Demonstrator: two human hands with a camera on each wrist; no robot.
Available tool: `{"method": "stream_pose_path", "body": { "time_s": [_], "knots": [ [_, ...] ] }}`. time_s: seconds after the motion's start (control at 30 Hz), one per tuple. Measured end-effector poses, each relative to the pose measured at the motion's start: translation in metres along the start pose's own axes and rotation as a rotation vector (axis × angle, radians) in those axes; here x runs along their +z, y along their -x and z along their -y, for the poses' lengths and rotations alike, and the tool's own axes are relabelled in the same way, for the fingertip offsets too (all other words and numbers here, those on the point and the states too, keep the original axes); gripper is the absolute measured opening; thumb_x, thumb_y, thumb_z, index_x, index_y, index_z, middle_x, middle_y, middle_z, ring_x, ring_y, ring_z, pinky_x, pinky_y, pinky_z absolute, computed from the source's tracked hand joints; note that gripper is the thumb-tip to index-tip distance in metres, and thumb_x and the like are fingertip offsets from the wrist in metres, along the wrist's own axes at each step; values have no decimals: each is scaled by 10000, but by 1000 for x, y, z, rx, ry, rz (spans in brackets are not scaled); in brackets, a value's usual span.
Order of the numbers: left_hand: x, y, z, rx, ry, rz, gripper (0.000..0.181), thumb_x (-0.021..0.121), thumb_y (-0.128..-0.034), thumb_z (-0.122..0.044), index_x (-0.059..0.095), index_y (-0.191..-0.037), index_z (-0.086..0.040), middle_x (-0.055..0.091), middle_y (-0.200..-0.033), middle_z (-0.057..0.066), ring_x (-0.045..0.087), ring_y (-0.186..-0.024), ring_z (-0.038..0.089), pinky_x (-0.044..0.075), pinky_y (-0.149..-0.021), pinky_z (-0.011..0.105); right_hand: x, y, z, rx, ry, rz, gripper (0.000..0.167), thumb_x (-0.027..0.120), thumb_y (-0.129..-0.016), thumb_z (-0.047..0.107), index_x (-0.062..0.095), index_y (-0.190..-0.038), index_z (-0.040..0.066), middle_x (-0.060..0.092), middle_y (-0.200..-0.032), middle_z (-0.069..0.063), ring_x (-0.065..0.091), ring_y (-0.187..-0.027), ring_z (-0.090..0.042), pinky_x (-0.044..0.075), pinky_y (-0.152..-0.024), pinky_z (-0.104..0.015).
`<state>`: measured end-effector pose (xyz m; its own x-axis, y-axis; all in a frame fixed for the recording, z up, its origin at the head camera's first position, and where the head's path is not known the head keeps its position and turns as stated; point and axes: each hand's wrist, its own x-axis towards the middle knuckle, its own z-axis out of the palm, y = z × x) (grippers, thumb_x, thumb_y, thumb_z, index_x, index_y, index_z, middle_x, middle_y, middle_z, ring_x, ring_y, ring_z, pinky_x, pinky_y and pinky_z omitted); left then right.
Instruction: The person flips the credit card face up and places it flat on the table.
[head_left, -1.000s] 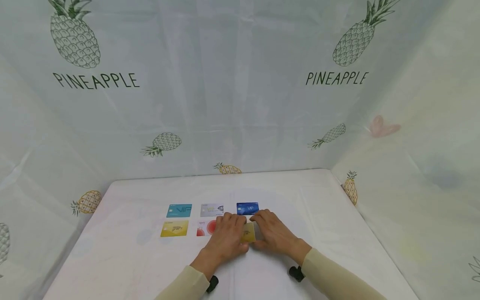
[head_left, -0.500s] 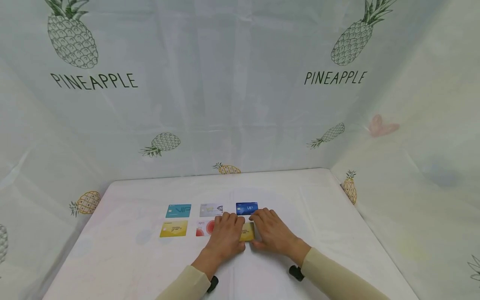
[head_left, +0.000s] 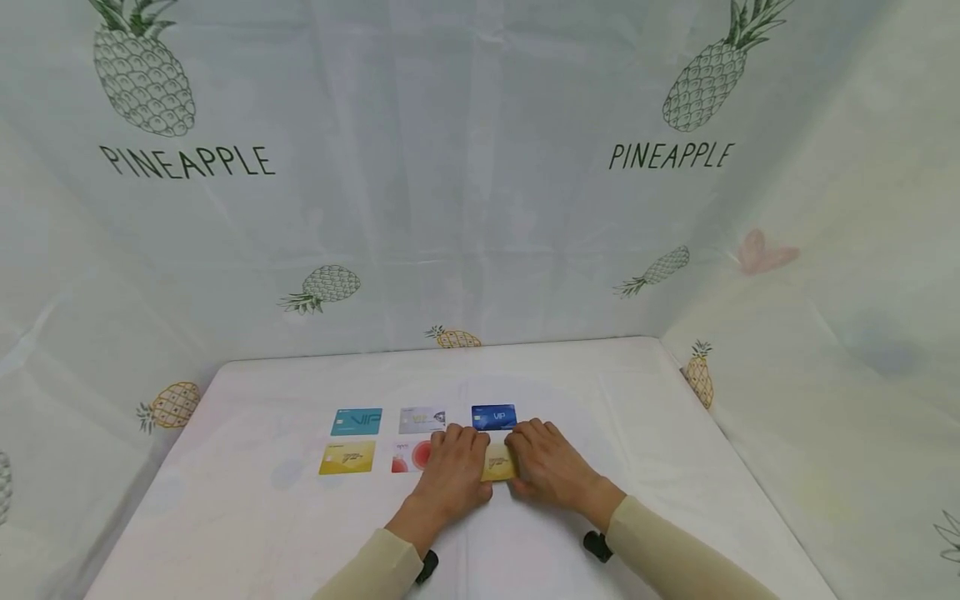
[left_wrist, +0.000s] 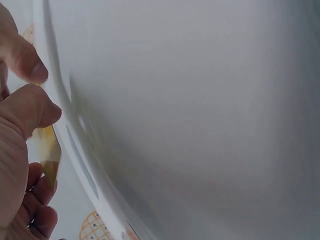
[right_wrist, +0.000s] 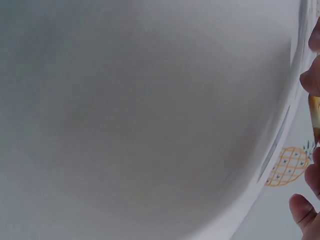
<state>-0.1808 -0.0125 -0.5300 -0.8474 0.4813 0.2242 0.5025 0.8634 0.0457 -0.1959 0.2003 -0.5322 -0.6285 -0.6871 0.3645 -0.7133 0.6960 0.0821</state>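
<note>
Both hands hold a gold card point(head_left: 498, 463) between them, just above or on the white table; the exact height cannot be told. My left hand point(head_left: 452, 467) grips its left side, thumb below and fingers curled over the top. On the right side, my right hand point(head_left: 553, 463) pinches it the same way. In the left wrist view the card point(left_wrist: 49, 155) shows tilted between thumb and fingers. Only a sliver of the card point(right_wrist: 314, 112) appears in the right wrist view. Whether more cards lie beneath it is hidden.
Beyond the hands lie a teal VIP card point(head_left: 356, 422), a silver card point(head_left: 417, 420) and a blue VIP card point(head_left: 493, 417). Nearer are another gold card point(head_left: 347, 457) and a white-and-red card point(head_left: 403, 457), partly covered by the left hand. A pineapple-print curtain point(head_left: 480, 208) surrounds the table point(head_left: 247, 500).
A pale strip beside the held gold card's right edge has gone from sight. The right hand has shifted slightly right, and the held card now sits a little further right. The laid-out cards stay put.
</note>
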Motion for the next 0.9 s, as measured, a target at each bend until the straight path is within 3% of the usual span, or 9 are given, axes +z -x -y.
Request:
{"method": "stream_pose_path", "body": {
  "time_s": [0.33, 0.47, 0.67, 0.77, 0.9],
  "knots": [
    [7, -4, 11, -5, -13, -39, 606, 760, -748, -449, 580, -1214, -105, 572, -1122, 49, 427, -1059, 262, 347, -868, 459, 2, 6, -12, 21, -14, -11, 533, 741, -750, 399, 587, -1129, 57, 539, -1107, -43, 493, -988, -210, 427, -795, -356],
    [8, -8, 11, -29, -7, 9, 629, 755, -779, -484, 580, -1260, -119, 575, -1176, 49, 423, -1085, 266, 355, -879, 462, 3, 3, -15, 38, -36, 15, 520, 729, -772, 382, 595, -1147, 48, 546, -1113, -49, 497, -991, -211, 440, -798, -362],
    [6, -13, 12, -75, 27, 111, 637, 749, -794, -504, 591, -1280, -124, 578, -1208, 51, 427, -1091, 280, 361, -896, 483, 4, -4, -15, 106, -69, 146, 519, 692, -818, 425, 584, -1182, 70, 526, -1141, -26, 465, -1023, -182, 431, -845, -352],
    [4, -13, 11, -85, 32, 126, 628, 748, -796, -502, 603, -1275, -122, 584, -1213, 51, 435, -1100, 283, 366, -910, 492, 4, -4, -14, 123, -62, 177, 509, 684, -824, 433, 591, -1183, 85, 528, -1147, -18, 466, -1029, -177, 432, -849, -347],
    [0, -7, 6, -75, 13, 118, 607, 743, -815, -458, 604, -1294, -114, 586, -1240, 58, 446, -1145, 286, 374, -960, 504, 3, -3, -10, 115, -43, 153, 450, 693, -826, 376, 610, -1161, 88, 552, -1145, -29, 495, -1027, -193, 446, -827, -353]
  ]
}}
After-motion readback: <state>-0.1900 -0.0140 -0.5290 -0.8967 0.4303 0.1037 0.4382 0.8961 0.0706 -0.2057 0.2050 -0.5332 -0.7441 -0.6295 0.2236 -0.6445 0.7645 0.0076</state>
